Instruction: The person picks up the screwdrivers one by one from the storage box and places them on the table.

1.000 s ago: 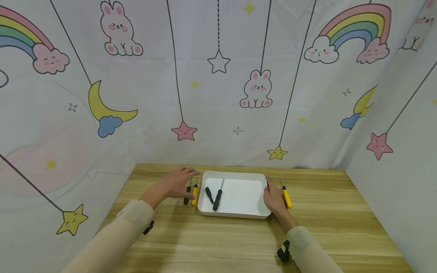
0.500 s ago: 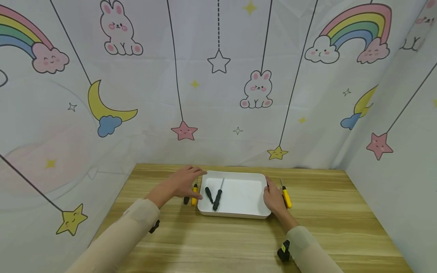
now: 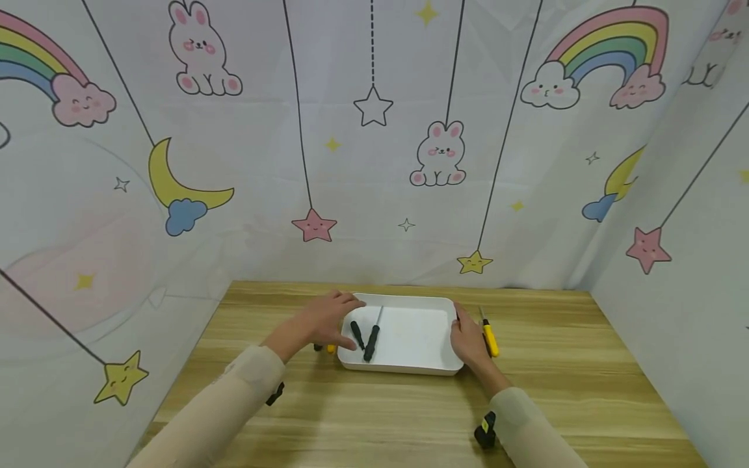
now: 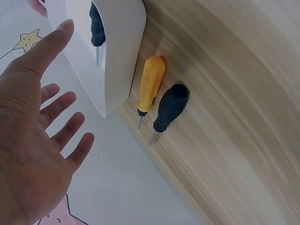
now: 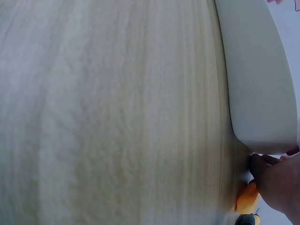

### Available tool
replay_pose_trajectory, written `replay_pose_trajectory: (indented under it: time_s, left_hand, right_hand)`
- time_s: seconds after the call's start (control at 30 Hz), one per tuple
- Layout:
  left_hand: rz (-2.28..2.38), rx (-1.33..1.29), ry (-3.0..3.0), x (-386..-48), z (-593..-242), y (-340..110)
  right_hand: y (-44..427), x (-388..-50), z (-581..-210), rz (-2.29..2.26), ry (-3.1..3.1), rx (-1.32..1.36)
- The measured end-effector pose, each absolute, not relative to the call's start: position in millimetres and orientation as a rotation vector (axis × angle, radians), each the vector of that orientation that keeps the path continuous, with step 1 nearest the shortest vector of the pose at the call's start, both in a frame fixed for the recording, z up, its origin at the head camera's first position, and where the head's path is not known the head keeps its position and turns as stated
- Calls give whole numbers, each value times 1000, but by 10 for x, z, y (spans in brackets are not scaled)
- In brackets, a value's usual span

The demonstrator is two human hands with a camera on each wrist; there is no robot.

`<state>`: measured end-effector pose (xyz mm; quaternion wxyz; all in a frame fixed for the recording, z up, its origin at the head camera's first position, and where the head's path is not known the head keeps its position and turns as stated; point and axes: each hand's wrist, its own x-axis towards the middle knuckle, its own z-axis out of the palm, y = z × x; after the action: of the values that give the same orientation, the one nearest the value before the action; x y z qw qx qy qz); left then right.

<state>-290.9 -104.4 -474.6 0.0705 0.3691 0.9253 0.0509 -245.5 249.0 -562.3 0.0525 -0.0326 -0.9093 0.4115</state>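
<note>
one white tray (image 3: 415, 331): on the wooden table (image 3: 374, 416), between my hands.
left hand (image 3: 326, 322): fingers loose and apart, holding nothing, at the tray's left end.
right hand (image 3: 470, 337): gripping the tray's right end.
in tray: two black screwdrivers (image 3: 372, 343), toward my left.
left of tray: yellow screwdriver (image 4: 151, 84) and dark screwdriver (image 4: 171, 108), side by side.
right of tray: second yellow screwdriver (image 3: 490, 339), just beside my right hand.

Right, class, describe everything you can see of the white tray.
The white tray looks plastic: shallow, rectangular, with rounded corners and raised walls. It lies open side up on the wood-grain table, two dark-handled tools inside. The right hand holds its right end; the left hand hovers by its left.
</note>
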Motion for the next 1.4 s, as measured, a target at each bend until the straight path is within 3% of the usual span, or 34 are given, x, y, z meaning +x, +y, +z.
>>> replay_pose_trajectory:
  time_s: [1.4]
  left_hand:
    - [122,1156,2743,-2850,-4872,-822]
  right_hand:
    - [2481,-2419,-5595,1257,-2755,-92]
